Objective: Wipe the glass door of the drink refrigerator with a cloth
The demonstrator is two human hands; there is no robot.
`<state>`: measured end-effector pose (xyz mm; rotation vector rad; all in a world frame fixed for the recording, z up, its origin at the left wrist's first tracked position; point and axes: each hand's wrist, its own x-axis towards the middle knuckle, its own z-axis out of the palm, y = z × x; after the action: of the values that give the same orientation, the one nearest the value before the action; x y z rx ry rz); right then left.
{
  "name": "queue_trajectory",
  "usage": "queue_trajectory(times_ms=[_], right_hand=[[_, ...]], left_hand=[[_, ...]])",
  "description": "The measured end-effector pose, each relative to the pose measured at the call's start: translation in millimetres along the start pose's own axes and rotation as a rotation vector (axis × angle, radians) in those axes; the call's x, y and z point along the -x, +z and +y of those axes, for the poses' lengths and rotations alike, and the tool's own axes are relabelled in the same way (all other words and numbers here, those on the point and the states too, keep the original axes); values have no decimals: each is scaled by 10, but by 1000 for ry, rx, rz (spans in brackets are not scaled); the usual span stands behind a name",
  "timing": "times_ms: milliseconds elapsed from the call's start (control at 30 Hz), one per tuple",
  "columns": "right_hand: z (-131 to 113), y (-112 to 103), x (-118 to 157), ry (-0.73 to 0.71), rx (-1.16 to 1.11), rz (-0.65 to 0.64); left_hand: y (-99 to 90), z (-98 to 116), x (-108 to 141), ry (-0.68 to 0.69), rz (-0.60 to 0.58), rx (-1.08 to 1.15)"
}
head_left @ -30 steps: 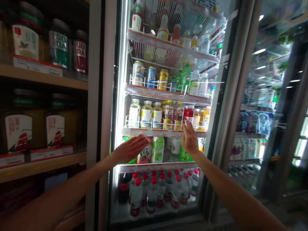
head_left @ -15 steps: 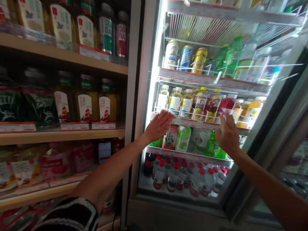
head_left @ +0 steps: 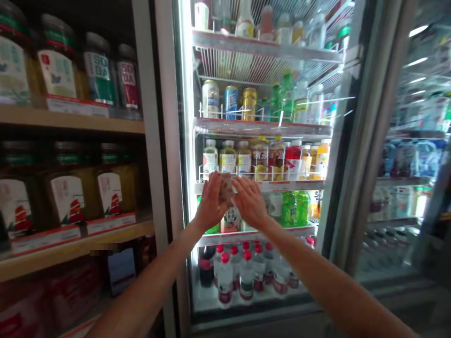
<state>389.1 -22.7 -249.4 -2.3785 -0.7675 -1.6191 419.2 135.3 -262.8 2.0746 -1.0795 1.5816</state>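
My left hand [head_left: 211, 202] is raised in front of the fridge's glass door, fingers pointing up and its thumb against a small pinkish-brown spotted cloth [head_left: 226, 188]. The cloth looks folded. From the other side my right hand [head_left: 250, 201] meets it, fingertips at its right edge and thumb hidden. Behind the glass, just above the hands, stand tea bottles [head_left: 228, 158]. A red-labelled bottle [head_left: 230, 220] shows partly between my wrists.
The door frame [head_left: 352, 188] runs up on the right, with another fridge beyond. On the left, wooden shelves [head_left: 116, 234] hold large bottles [head_left: 112, 190] and a phone-like screen [head_left: 121, 270]. Red-capped water bottles [head_left: 225, 277] fill the fridge bottom.
My hands, earlier apart with flat fingers, have come together, the right moving far leftward. The spotted cloth now shows between them. The view has turned right.
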Motion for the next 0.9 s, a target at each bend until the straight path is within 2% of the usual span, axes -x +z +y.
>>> queue_trajectory(times_ms=[100,200,267,400,500,567,633,700,767,833,900], right_hand=[[-173,190,-108,59,106,60],[-245,348,-156,-20,114,150],[-255,427,-162,-76,112,176],[-352,517,-205,-84,128,176],[-362,491,-230,-73,144,152],[-141,369,-160,-128,169,114],[305,143,1,-124,210,82],[845,-128,202,119,283,145],[1245,-331,357,404,335,258],[1313,-365,403,520,342,311],[1040,-219,342,433,321,277]], left_hand=[[-77,-185,98,41,8,-68],[-97,-283,122,2,148,-101],[-136,-317,130,-57,192,-135],[-250,-391,189,-60,97,-109],[-252,-424,226,-48,148,-113],[-208,-410,225,-43,182,-177],[-156,-375,209,-31,175,-261],[-117,-338,190,-32,155,-327],[-98,-313,178,-34,147,-358],[-95,-301,174,-37,148,-372],[-101,-298,176,-38,149,-373]])
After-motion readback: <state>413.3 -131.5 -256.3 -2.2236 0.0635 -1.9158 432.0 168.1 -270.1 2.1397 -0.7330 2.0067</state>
